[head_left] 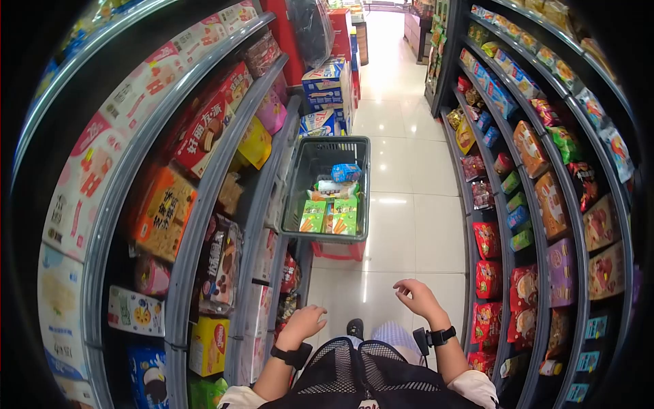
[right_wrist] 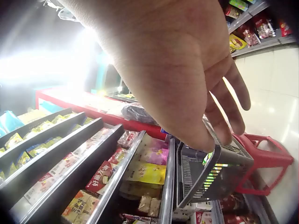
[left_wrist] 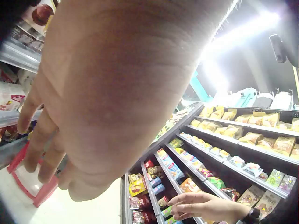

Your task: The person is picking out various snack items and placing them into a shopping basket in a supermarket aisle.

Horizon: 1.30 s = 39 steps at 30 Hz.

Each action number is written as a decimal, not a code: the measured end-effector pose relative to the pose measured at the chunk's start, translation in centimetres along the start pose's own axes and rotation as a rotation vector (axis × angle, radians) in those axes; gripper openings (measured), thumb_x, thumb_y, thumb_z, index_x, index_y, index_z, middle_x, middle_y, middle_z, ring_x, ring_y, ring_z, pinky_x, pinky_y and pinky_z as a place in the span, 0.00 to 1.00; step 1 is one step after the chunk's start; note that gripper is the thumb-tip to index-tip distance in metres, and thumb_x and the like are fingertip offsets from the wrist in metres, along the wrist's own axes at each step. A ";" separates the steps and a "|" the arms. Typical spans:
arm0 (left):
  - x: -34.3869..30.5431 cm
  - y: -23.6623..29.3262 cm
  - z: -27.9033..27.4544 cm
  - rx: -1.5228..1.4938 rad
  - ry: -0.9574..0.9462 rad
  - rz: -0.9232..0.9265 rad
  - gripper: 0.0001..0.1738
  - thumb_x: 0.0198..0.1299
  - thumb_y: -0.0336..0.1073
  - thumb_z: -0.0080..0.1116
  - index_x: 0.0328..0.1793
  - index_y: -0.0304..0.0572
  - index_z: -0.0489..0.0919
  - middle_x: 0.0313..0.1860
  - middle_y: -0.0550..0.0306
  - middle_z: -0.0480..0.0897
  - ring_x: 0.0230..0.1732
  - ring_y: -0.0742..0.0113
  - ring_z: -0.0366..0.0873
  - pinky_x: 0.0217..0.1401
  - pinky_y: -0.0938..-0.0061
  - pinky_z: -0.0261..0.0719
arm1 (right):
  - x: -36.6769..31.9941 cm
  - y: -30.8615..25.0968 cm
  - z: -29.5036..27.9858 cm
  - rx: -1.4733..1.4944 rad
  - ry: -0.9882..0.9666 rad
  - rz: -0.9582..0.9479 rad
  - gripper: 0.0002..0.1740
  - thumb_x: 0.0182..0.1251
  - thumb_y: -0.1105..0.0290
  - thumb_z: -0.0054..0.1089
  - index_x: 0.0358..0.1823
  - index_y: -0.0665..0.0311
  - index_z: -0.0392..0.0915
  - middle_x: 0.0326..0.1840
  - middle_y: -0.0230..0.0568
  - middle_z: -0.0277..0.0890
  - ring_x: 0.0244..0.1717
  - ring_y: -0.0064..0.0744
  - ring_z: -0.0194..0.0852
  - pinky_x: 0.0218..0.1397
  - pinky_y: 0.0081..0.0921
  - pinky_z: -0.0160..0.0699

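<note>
My left hand point(head_left: 306, 324) hangs in front of my body with loosely bent fingers and nothing in it. On the other side my right hand point(head_left: 419, 298) is likewise bare, its fingers relaxed and apart. Ahead of both hands, a dark grey shopping basket point(head_left: 323, 236) rests on a red plastic stool point(head_left: 338, 252). Inside it lie green snack boxes point(head_left: 313, 216), a blue packet point(head_left: 346, 172) and a few other packages. In the right wrist view, the fingers overlap the basket point(right_wrist: 233, 165), and the stool point(right_wrist: 268, 161) shows beside it.
Shelves of packaged snacks line both sides of the aisle, with an orange biscuit packet point(head_left: 163, 213) on the left and red bags point(head_left: 487, 279) on the right. Blue and white cartons point(head_left: 323, 88) are stacked beyond the basket. Pale floor tiles point(head_left: 392, 228) run between the shelves.
</note>
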<state>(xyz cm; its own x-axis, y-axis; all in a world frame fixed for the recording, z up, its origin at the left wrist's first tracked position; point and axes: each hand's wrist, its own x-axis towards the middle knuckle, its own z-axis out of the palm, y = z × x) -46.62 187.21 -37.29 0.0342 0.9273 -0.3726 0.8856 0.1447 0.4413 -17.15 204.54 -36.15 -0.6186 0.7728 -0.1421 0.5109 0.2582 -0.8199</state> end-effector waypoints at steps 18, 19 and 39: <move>21.3 0.2 -9.0 -0.099 0.033 -0.274 0.18 0.58 0.43 0.57 0.52 0.43 0.79 0.50 0.47 0.80 0.53 0.49 0.77 0.55 0.58 0.75 | 23.7 9.6 -8.1 0.003 -0.372 -0.072 0.11 0.59 0.71 0.60 0.42 0.65 0.79 0.34 0.44 0.78 0.35 0.38 0.78 0.43 0.32 0.78; 21.9 0.2 -9.7 -0.102 0.030 -0.283 0.18 0.58 0.43 0.57 0.52 0.43 0.79 0.50 0.47 0.80 0.53 0.49 0.77 0.55 0.58 0.75 | 24.6 9.7 -8.1 0.006 -0.381 -0.072 0.11 0.59 0.71 0.60 0.42 0.65 0.79 0.34 0.44 0.78 0.35 0.38 0.78 0.43 0.32 0.78; 39.7 -19.9 -6.2 0.122 0.089 -0.231 0.20 0.54 0.31 0.53 0.56 0.41 0.72 0.55 0.48 0.75 0.61 0.52 0.71 0.60 0.49 0.68 | 41.7 6.8 6.9 -0.197 -0.357 -0.216 0.24 0.55 0.70 0.57 0.54 0.72 0.70 0.50 0.56 0.71 0.52 0.55 0.71 0.55 0.41 0.74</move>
<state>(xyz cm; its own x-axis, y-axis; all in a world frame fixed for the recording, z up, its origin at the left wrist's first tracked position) -65.74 223.27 -55.74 -0.2118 0.9020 -0.3763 0.9145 0.3187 0.2493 -43.57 234.51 -51.49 -0.8723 0.4503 -0.1903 0.4305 0.5231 -0.7356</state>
